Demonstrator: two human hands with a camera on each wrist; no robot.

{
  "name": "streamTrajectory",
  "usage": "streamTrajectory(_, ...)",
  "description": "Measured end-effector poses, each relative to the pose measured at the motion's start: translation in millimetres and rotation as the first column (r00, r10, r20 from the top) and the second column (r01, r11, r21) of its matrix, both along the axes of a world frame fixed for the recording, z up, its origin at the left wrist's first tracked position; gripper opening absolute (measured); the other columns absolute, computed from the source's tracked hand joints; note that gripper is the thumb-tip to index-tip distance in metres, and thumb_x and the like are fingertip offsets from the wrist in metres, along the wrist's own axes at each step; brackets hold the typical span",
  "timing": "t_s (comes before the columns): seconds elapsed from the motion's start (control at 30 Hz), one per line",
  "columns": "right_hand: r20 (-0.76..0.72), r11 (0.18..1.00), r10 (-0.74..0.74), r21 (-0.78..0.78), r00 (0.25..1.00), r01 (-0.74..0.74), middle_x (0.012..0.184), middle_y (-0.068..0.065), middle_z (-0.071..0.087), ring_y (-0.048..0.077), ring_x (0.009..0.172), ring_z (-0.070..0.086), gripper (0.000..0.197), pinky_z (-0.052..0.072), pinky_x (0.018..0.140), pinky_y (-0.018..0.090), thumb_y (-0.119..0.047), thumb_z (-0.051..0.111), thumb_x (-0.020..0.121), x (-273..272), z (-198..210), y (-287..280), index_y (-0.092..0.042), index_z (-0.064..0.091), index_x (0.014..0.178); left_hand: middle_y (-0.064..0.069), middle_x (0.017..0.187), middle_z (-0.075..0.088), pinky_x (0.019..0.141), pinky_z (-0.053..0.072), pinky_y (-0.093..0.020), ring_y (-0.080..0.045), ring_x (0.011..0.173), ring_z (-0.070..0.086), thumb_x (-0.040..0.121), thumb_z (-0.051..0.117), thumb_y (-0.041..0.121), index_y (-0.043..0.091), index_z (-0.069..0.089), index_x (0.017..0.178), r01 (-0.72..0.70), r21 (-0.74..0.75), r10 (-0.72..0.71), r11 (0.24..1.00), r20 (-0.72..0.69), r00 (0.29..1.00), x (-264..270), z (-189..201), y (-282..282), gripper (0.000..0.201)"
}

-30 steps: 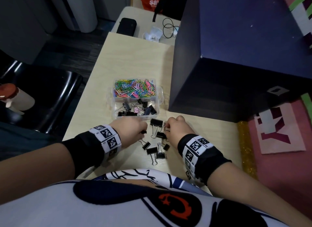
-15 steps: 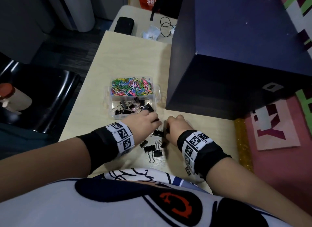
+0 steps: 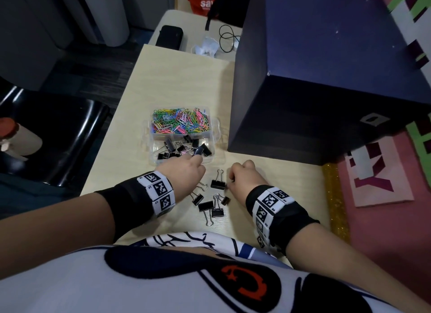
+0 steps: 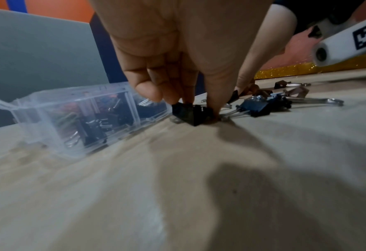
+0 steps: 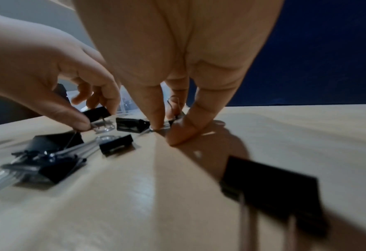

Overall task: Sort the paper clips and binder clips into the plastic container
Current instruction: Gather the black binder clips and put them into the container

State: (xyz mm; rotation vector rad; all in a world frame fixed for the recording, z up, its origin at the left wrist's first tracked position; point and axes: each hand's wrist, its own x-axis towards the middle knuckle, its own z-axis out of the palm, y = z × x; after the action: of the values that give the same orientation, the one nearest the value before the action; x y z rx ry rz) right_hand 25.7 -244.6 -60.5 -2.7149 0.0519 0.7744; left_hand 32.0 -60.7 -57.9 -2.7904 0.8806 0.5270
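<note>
A clear plastic container stands mid-table, with coloured paper clips in its far compartment and black binder clips in the near one. My left hand is at the container's near wall and pinches a black binder clip between thumb and fingers. My right hand is low on the table and pinches the wire handle of another binder clip. Several loose binder clips lie between my wrists.
A big dark blue box stands close to the right of the container. A black chair sits off the table's left edge. A black case and cable lie far back. A gold glitter strip borders the right.
My left hand has moved forward from the loose pile to the container's near wall, carrying a binder clip. My right hand has stayed by the pile, pinching a clip.
</note>
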Motion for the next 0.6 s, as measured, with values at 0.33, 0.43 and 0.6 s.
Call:
streamTrajectory(0.33, -0.053, 0.999, -0.038, -0.015, 0.998, 0.037, 0.107, 0.002, 0.043, 0.02, 0.079, 0.053, 0.014, 0.044, 0.07, 0.028, -0.011, 0.052, 0.087, 5.2, 3.5, 7.8, -0.023, 0.048, 0.092, -0.008, 0.113, 0.049, 0.078, 0.052, -0.042, -0.029, 0.098, 0.054, 0.09, 0.048, 0.021, 0.009, 0.054, 0.109, -0.106, -0.042, 0.102, 0.993, -0.102, 0.99, -4.4, 5.0, 8.0, 0.023)
streamTrajectory(0.43, -0.045, 0.999, -0.031, -0.016, 0.999, 0.03, 0.108, 0.001, 0.043, 0.018, 0.079, 0.051, 0.011, 0.042, 0.074, 0.024, -0.015, 0.053, 0.088, 7.5, 10.6, 8.6, -0.026, 0.055, 0.088, -0.008, 0.112, 0.047, 0.077, 0.051, -0.041, -0.029, 0.093, 0.054, 0.091, 0.048, 0.023, 0.01, 0.058, 0.106, -0.096, -0.082, 0.089, 0.992, -0.089, 0.992, -1.3, 8.4, 15.6, 0.022)
streamTrajectory(0.6, 0.059, 0.996, -0.054, 0.07, 0.997, 0.05, 0.105, 0.0, 0.044, 0.014, 0.08, 0.05, 0.01, 0.037, 0.076, 0.019, -0.017, 0.056, 0.088, 20.6, 33.0, 23.3, -0.018, 0.065, 0.092, -0.005, 0.109, 0.053, 0.084, 0.047, -0.036, -0.026, 0.097, 0.056, 0.095, 0.045, 0.031, 0.013, 0.06, 0.106, -0.112, -0.253, 0.106, 0.961, -0.037, 0.994, 11.2, 31.1, 28.8, 0.026)
